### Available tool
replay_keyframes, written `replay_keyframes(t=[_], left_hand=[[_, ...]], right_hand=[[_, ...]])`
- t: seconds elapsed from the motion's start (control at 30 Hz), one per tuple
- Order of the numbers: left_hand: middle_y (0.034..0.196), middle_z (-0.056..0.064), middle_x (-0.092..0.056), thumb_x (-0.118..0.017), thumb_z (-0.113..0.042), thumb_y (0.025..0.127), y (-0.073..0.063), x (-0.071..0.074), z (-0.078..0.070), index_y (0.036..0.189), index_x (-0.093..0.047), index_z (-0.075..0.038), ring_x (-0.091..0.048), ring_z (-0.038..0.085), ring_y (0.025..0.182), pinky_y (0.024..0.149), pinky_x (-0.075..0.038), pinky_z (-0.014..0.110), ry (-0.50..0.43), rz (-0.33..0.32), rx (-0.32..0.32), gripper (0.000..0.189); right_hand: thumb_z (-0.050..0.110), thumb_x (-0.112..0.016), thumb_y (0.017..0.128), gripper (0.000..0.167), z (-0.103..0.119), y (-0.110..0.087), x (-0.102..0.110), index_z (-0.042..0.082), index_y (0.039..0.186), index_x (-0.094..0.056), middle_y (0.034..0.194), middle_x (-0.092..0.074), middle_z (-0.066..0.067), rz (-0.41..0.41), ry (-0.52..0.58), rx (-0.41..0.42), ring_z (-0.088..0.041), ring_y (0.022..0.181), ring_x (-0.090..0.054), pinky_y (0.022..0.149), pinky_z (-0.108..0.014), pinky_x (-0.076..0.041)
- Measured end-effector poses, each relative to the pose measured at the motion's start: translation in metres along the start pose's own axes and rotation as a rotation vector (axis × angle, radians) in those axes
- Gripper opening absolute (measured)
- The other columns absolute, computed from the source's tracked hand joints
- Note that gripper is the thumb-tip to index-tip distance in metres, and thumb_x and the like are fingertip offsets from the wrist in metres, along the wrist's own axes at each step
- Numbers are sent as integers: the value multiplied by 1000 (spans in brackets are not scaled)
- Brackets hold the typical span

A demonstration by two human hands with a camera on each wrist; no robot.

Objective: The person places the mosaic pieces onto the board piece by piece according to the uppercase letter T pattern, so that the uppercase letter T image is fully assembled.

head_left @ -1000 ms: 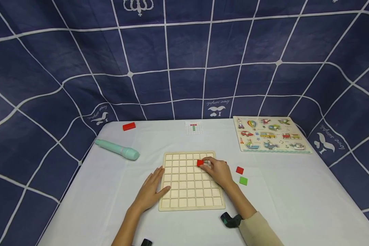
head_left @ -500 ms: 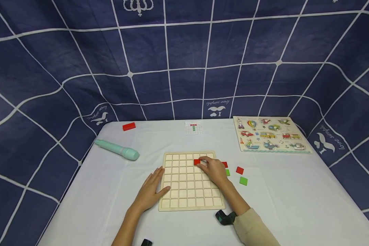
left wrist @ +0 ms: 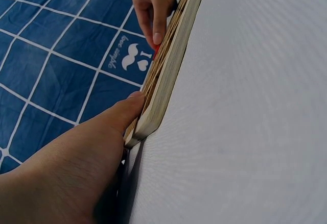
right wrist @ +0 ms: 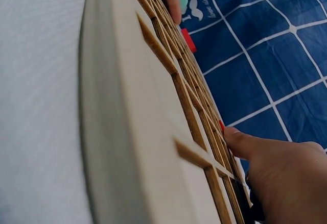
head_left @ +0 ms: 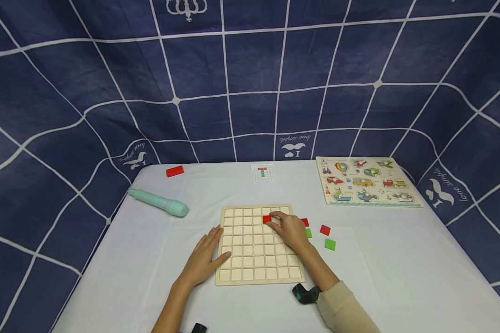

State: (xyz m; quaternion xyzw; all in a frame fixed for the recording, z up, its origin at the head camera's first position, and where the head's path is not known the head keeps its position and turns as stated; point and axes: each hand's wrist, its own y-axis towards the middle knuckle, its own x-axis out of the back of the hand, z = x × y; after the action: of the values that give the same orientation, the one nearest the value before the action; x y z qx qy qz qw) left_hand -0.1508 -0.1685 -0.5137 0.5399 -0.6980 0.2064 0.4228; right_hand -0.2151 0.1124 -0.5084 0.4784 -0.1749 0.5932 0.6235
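Note:
A light wooden grid board (head_left: 248, 261) lies flat on the white table. My right hand (head_left: 290, 230) pinches a red square tile (head_left: 266, 219) at a cell in the board's second row from the far edge, right of the middle. In the right wrist view only a sliver of that tile (right wrist: 222, 126) shows by the thumb. My left hand (head_left: 204, 254) rests along the board's left edge with straight fingers, its thumb lying on the top face. The left wrist view has this left hand (left wrist: 84, 155) against the board's side (left wrist: 166, 89).
Right of the board lie red tiles (head_left: 325, 230) and green tiles (head_left: 330, 244), some partly behind the right hand. A small pattern card (head_left: 262, 173) sits beyond it. A picture puzzle (head_left: 366, 182) stands back right; a turquoise microphone-shaped thing (head_left: 160, 202) and red block (head_left: 175, 171) are left.
My right hand has shifted slightly left with the red tile, by about one cell, then stayed there. Tiles behind that hand have come into view. The left hand keeps its place.

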Motion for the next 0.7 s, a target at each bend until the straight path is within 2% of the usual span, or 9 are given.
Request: replay_keyframes(t=[0.4, 0.7], left_hand=[[150, 7, -25, -57, -46, 89, 0, -1, 0, 145, -28, -7, -16, 20, 139, 112, -11, 38, -14, 11, 11, 75], [150, 6, -24, -56, -47, 89, 0, 0, -1, 146, -27, -8, -15, 19, 139, 112, -10, 37, -6, 18, 21, 75]], right_hand=[[35, -72, 79, 33, -3, -4, 4, 15, 105, -70, 46, -35, 12, 13, 17, 1, -8, 44, -32, 41, -24, -29], [35, -73, 78, 35, -14, -13, 19, 14, 106, -70, 45, -35, 10, -11, 4, -3, -9, 45, -32, 44, -27, -32]])
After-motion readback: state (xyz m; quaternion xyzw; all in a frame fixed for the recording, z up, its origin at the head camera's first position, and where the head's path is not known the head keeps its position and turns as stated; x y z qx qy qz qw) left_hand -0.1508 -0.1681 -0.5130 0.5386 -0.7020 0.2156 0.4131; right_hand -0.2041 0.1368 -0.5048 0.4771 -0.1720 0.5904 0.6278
